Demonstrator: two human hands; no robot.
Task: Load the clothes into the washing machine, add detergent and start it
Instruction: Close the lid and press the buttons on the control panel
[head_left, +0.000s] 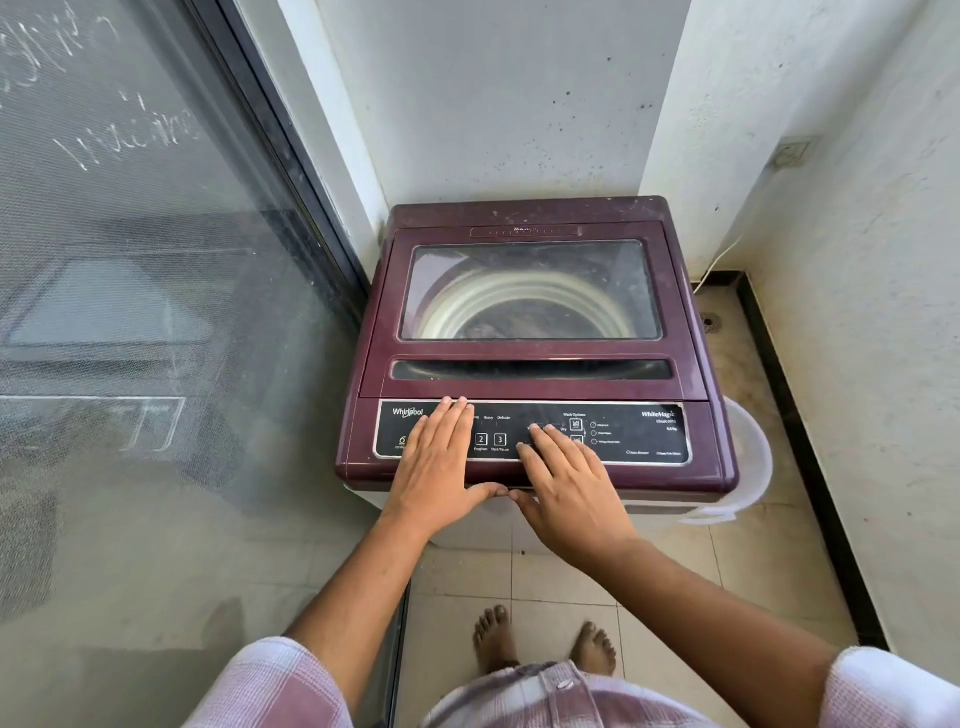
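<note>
Head view: maroon top-loading washing machine (535, 343) with a hinged lid sits in the corner, grey sliding glass door (156, 312) on its left, white plastered wall (498, 104) behind it. Lid (530, 312) is down; through its tinted glass window the pale drum ring shows, with dark crumpled clothes (511, 325) at the bottom, too dim to tell how many.

Black control panel (530, 431) runs along the machine's front edge. Left hand (436, 467) lies flat on the panel's left part, fingers together and straight, tips at the lid's front edge, thumb hooked on the machine's front lip; pinching nothing. Right hand (566, 478) lies flat on the panel's middle, fingers slightly fanned, tips near the wash-option icons, thumb almost touching the left thumb; also holding nothing. Button marked 3, Start/Pause (500, 440), sits exposed between the two hands.

Handling, my read: lid is rigid plastic with a glass pane, light, hinged at the back; lift by the dark recessed slot (530, 370) just behind the panel, not by the glass. Panel is a flat membrane: one fingertip press, not a palm. Clothes are soft and limp. No detergent container visible. White plastic tub (748, 457) pokes out at the machine's right side.
</note>
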